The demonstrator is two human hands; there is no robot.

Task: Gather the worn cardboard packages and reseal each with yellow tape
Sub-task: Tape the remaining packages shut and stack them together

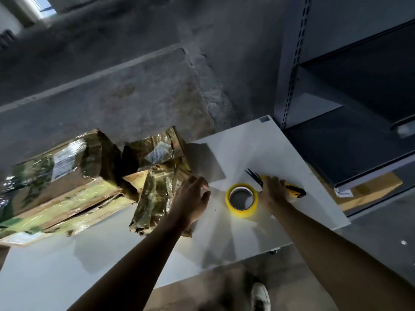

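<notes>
Reaching across the white table (pixel 258 140), the left hand (pixel 193 198), fingers spread, meets the near worn package (pixel 155 198), left of the yellow tape roll (pixel 242 199). The right hand (pixel 272 190) curls round a yellow-handled cutter (pixel 292 189). Gathering seems done; resealing likely needs the roll lifted next.

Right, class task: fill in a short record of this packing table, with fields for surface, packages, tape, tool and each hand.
surface: white table
packages: several worn cardboard packages, film-wrapped, clustered on the table's left side
tape: yellow tape roll, lying flat near the centre
tool: yellow-and-black cutting tool, just right of the roll
left hand: open, fingers spread at the nearest package's edge
right hand: curled over the cutting tool
</notes>
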